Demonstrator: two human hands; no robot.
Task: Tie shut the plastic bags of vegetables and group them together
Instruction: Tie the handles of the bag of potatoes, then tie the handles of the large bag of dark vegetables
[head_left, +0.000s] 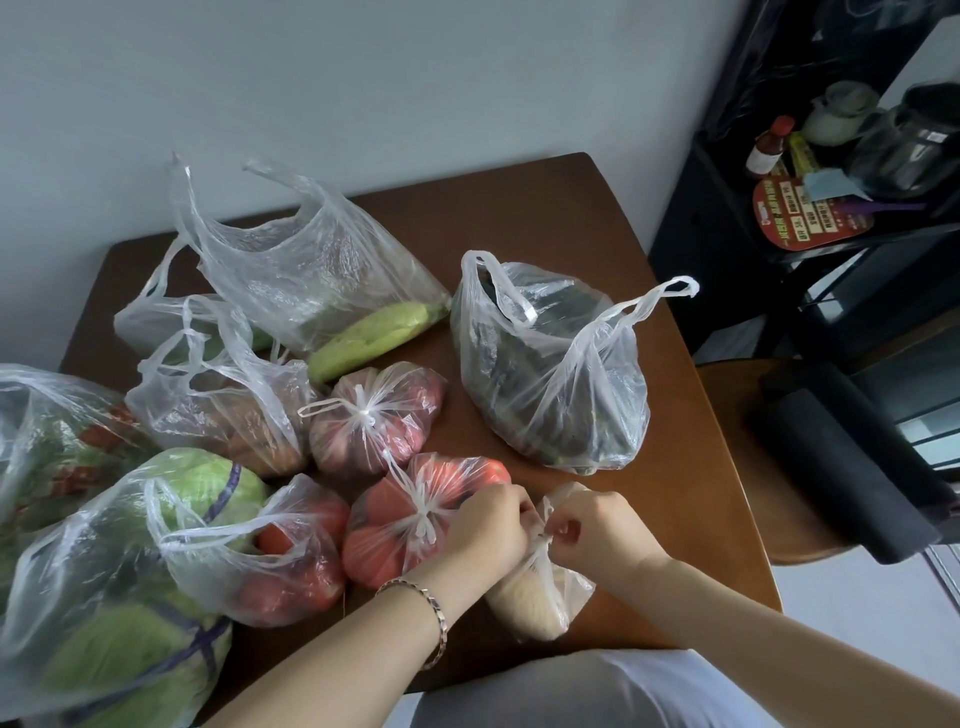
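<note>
**Two hands at the neck of a small bag**

At the left of the brown wooden table (519, 223), a clear plastic bag of green cabbage (130, 571) touches an untied clear bag of red tomatoes (270, 561). Just right lies a knotted clear bag of orange-red tomatoes (395, 525). The left hand (483, 530) and right hand (597, 525), fingers curled, pinch the handles of a small clear bag of pale vegetable (535, 603) at the near edge. Behind them, an untied clear bag of dark greens (550, 379) stands apart.

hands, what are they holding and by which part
The left hand and right hand both pinch the small bag by its handles at the top.
</note>
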